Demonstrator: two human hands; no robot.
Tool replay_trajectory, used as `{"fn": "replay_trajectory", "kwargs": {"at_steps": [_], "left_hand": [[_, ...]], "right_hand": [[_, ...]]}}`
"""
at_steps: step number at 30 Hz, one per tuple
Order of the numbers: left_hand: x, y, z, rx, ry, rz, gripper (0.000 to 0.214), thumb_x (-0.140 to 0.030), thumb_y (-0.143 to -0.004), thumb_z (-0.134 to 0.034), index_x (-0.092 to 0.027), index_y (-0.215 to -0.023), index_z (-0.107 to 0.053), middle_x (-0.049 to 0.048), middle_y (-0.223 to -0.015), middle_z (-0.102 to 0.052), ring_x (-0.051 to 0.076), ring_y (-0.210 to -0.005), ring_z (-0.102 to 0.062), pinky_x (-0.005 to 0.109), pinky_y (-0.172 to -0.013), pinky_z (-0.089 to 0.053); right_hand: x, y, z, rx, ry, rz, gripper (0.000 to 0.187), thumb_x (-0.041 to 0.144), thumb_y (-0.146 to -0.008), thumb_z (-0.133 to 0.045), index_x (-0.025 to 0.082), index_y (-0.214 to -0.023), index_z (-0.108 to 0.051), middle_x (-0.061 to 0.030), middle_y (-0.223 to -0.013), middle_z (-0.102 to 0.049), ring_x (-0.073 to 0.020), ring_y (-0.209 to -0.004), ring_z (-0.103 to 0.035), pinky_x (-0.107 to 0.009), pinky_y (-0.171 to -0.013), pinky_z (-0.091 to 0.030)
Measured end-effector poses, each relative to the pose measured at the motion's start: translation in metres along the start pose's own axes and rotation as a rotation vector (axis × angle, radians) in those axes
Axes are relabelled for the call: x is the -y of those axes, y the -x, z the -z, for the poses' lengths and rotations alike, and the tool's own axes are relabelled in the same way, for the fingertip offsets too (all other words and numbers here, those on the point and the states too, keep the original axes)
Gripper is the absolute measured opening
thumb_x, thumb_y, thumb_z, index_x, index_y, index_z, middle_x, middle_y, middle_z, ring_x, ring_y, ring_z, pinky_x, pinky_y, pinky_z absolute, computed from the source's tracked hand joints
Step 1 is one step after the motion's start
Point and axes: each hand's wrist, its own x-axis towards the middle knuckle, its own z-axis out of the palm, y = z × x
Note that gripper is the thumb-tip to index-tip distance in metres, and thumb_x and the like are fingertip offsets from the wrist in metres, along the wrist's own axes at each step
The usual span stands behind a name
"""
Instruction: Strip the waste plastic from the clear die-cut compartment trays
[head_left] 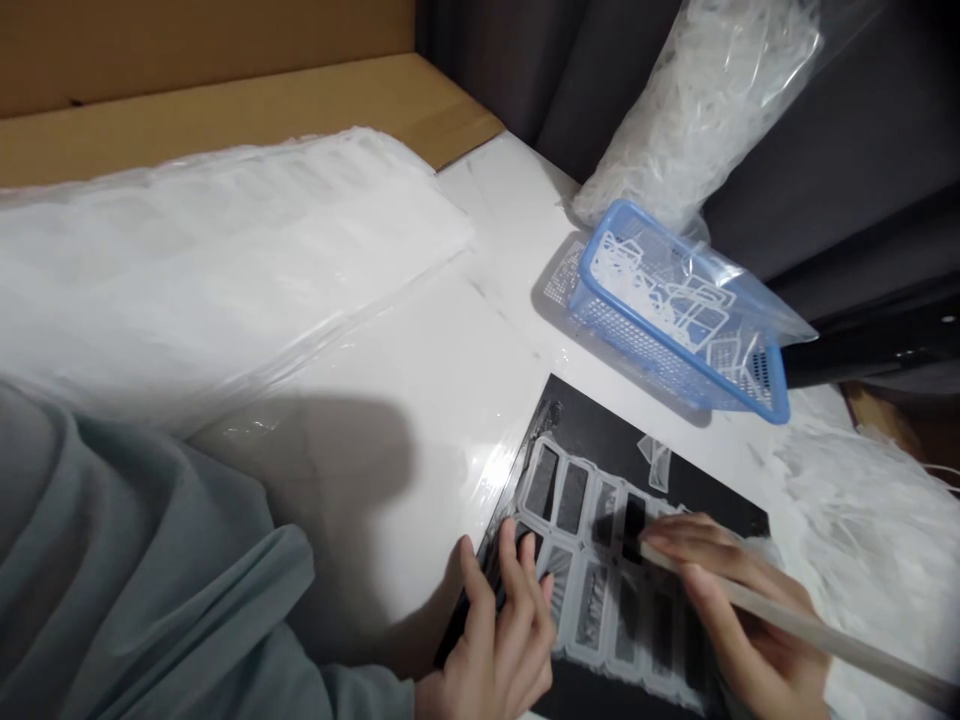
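Note:
My left hand presses its fingertips on a black board, at the lower left of a white, translucent lattice of rectangular frames. That lattice lies flat on the board and looks like a soft plastic or dried glue. My right hand holds a long pale wooden stick, whose tip rests on the lattice near a dark rectangular opening. The fingers of my right hand hide part of the lattice. A small white loose scrap lies on the board above it.
A blue mesh basket holding white lattice scraps stands on a white board beyond my hands, under a clear plastic sheet. Behind it lies a bag of white shreds. Plastic-wrapped white sheets, cardboard and dark curtain surround the area. My grey sleeve fills the lower left.

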Motion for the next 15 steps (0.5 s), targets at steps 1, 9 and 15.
{"fn": "replay_trajectory", "kwargs": {"at_steps": [1,9,15], "left_hand": [[0.001,0.0,-0.001,-0.003,0.006,-0.003,0.057,-0.044,-0.096,-0.03,-0.027,-0.15,-0.03,0.0094,-0.133,-0.057,0.032,-0.11,-0.066,0.052,-0.077,-0.063],[-0.002,-0.001,0.002,-0.022,0.337,0.12,0.054,-0.05,-0.095,-0.033,-0.028,-0.144,-0.04,0.0088,-0.129,-0.059,0.035,-0.116,-0.062,0.06,-0.084,-0.058],[-0.01,-0.001,0.0,-0.04,0.331,0.176,0.058,-0.054,-0.095,-0.027,-0.026,-0.144,-0.039,0.0098,-0.13,-0.057,0.034,-0.118,-0.06,0.06,-0.088,-0.056]], "right_hand": [[0.001,-0.002,-0.001,0.055,-0.016,0.005,0.026,0.006,-0.09,-0.053,0.019,-0.107,-0.067,-0.0066,-0.097,-0.072,-0.0239,-0.097,-0.069,-0.035,-0.085,-0.055],[0.004,-0.005,-0.004,0.138,0.027,0.02,0.024,0.007,-0.09,-0.054,0.018,-0.107,-0.066,-0.0074,-0.103,-0.073,-0.0192,-0.098,-0.07,-0.024,-0.085,-0.056],[0.007,-0.009,-0.004,0.185,0.097,0.117,0.025,0.005,-0.09,-0.054,0.014,-0.11,-0.065,-0.0127,-0.105,-0.071,-0.0219,-0.107,-0.066,-0.03,-0.091,-0.055]]}}
